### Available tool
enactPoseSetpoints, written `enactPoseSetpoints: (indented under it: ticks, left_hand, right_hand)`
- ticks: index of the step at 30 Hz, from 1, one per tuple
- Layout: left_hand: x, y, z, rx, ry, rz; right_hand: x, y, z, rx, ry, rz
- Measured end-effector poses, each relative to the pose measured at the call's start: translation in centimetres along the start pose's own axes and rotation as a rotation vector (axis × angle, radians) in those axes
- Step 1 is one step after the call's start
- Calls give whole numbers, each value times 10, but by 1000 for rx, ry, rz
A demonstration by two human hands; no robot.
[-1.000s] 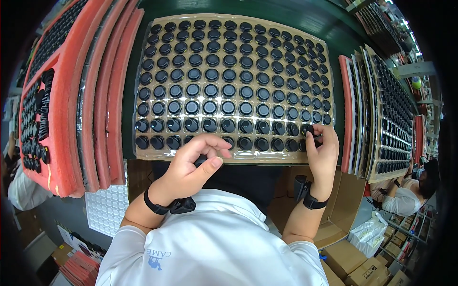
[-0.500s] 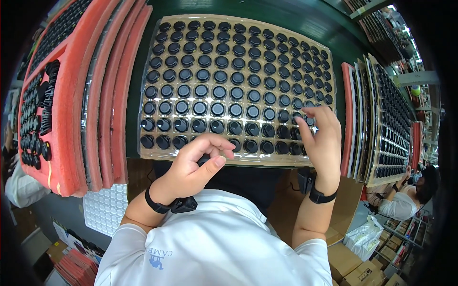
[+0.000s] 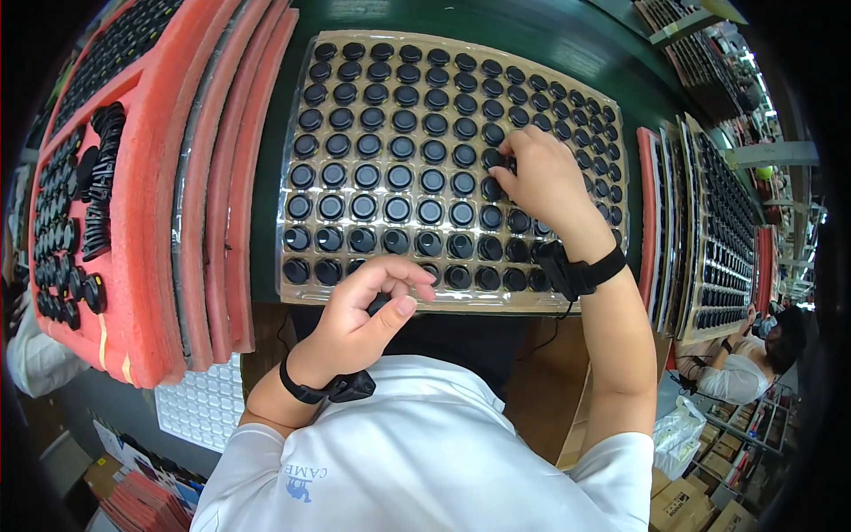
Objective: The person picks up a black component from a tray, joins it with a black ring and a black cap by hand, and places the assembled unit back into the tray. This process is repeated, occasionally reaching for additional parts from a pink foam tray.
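A clear plastic tray (image 3: 285, 257) on brown card holds rows of small black round caps (image 3: 398, 209), each in its own pocket. My right hand (image 3: 548, 177) is over the middle-right part of the tray. Its thumb and forefinger pinch around one black cap, partly hidden by the fingers. My left hand (image 3: 368, 306) hovers at the front edge with its fingers curled inward and the thumb apart from the forefinger. Something dark shows inside that curl, but I cannot make it out. Both wrists wear black straps with small devices.
Pink foam sheets (image 3: 226, 177) and filled trays stand stacked at the left, with loose black parts in the top foam (image 3: 124, 293). More trays (image 3: 722, 222) are stacked at the right. A person (image 3: 740, 368) sits beyond them. Cardboard boxes (image 3: 683, 505) lie at lower right.
My right hand has moved left and away from me, from the tray's right side, and its fingers have closed around a cap. The left hand stays curled by the front edge.
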State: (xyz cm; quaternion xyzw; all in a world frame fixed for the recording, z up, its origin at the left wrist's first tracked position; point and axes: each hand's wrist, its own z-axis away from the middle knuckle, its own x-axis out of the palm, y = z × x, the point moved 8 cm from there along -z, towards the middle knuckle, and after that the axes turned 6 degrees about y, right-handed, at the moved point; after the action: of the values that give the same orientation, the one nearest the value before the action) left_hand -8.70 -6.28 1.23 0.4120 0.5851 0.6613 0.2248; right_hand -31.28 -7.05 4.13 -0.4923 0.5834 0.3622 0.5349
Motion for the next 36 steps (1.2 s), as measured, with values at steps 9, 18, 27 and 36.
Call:
enactPoseSetpoints:
  ticks: [9,18,27,36]
  left_hand:
    - [-11,-2,2,8,9,45]
    - [-16,0,2,-4,20,83]
    - [-3,28,-14,-6,61,211]
    - [23,28,-3,-81,-19,305]
  right_hand:
    - [9,1,-6,17,-19,-58]
    - [-31,-27,8,-126,112,-142]
    - [-67,-95,78,-56,117,-900]
    - [-59,-85,114,-5,342,-1285]
